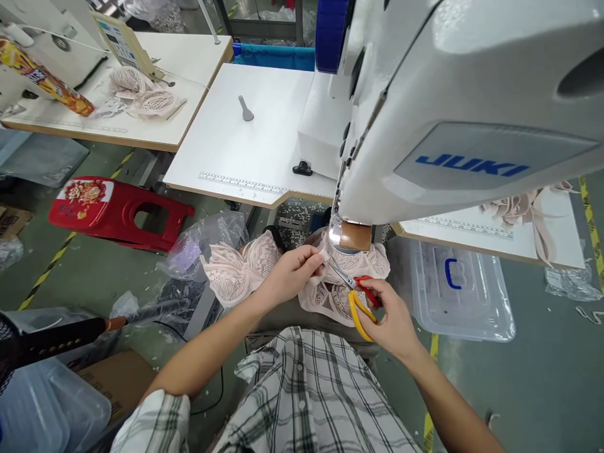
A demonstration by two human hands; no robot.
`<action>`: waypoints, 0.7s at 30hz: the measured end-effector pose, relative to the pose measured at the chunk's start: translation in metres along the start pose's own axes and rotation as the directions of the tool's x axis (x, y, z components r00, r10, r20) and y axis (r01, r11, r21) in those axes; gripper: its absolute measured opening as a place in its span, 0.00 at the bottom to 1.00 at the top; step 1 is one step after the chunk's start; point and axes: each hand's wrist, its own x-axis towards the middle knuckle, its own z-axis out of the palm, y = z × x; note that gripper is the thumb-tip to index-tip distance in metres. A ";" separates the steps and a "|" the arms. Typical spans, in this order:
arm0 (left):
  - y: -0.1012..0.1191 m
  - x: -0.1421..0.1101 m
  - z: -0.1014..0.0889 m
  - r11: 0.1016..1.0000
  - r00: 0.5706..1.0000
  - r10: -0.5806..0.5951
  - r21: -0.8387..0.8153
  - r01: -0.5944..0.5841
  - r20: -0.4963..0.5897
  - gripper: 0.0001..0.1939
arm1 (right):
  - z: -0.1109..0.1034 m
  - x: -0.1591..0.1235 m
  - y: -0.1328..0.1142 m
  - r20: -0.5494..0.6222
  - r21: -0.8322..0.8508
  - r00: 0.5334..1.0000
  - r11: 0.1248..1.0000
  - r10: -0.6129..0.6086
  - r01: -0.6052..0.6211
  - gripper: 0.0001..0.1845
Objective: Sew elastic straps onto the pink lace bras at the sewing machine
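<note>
My left hand (pixel 298 270) pinches the pale pink edge of a lace bra (pixel 330 299) between thumb and fingers, just below the sewing machine's head. In my right hand (pixel 389 311) is a pair of scissors (pixel 352 283) with one red and one yellow handle. Their blades point up and left, with the tips close to the pinched fabric; whether they touch it I cannot tell. More pink lace cups (pixel 236 267) hang to the left of my left forearm. Part of the bra lies hidden behind my hand and the machine.
A white JUKI sewing machine (pixel 472 126) overhangs the work from the right. Its white table (pixel 250 145) spreads to the left. A red stool (pixel 117 211), a clear lidded box (pixel 462 296) and a fan (pixel 56 343) stand around. Pink fabric pieces (pixel 514 207) lie at right.
</note>
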 end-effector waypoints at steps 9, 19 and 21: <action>0.006 0.002 -0.005 0.999 1.000 -0.026 0.019 0.026 0.009 0.14 | 0.011 0.019 -0.006 0.047 0.029 0.996 0.997 0.073 -0.075 0.18; 0.003 0.004 -0.007 0.998 0.997 -0.018 0.061 0.023 -0.080 0.17 | -0.001 0.016 0.000 0.127 0.088 0.966 0.967 0.225 -0.237 0.18; 0.002 0.004 -0.008 0.998 0.994 0.001 0.056 0.005 -0.111 0.16 | -0.005 0.011 0.004 0.120 0.108 0.958 0.956 0.261 -0.274 0.18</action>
